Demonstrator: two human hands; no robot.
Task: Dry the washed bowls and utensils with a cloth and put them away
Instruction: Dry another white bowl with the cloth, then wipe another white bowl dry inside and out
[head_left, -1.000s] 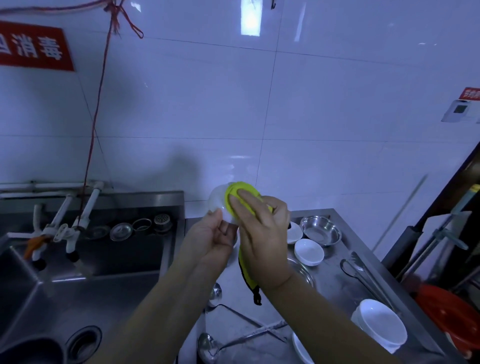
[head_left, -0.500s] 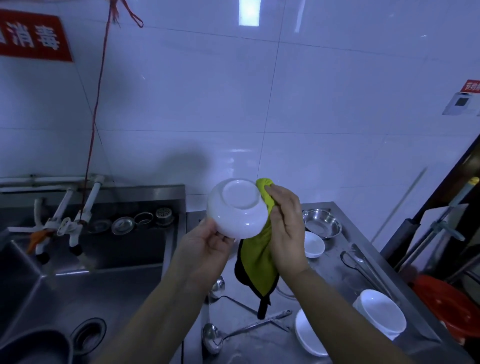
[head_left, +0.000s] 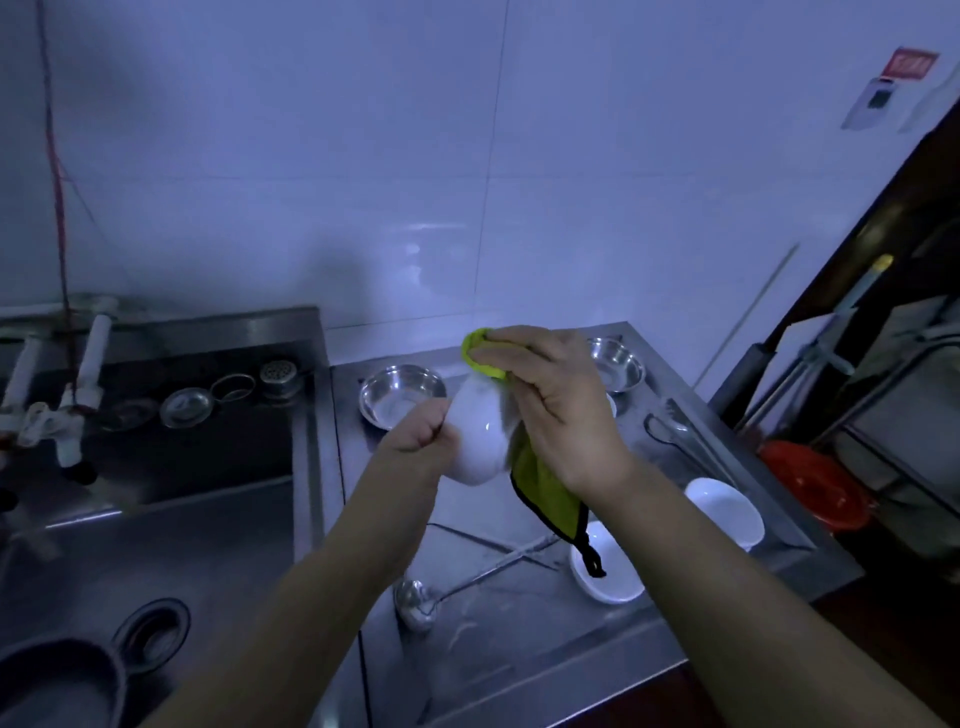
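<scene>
Above the steel counter (head_left: 519, 649) I hold a small white bowl (head_left: 475, 436) on its side. My left hand (head_left: 418, 439) grips its left edge with curled fingers. My right hand (head_left: 550, 405) presses a yellow-green cloth (head_left: 540, 493) with a black hem against the bowl's right side and top; the cloth's tail hangs down below my wrist. The bowl's inside is hidden.
On the counter lie two steel bowls (head_left: 402, 392) (head_left: 615, 366), white bowls (head_left: 724, 509) (head_left: 605, 569), a ladle (head_left: 415, 605) and tongs (head_left: 680, 431). A sink (head_left: 156, 519) with taps (head_left: 78, 400) is at left, holding a dark pot (head_left: 57, 686). A red basin (head_left: 815, 483) sits low right.
The bowl has been turned from base-towards-me onto its side and lowered. My right hand with the cloth moved over the bowl's top and right side. The view tilted down.
</scene>
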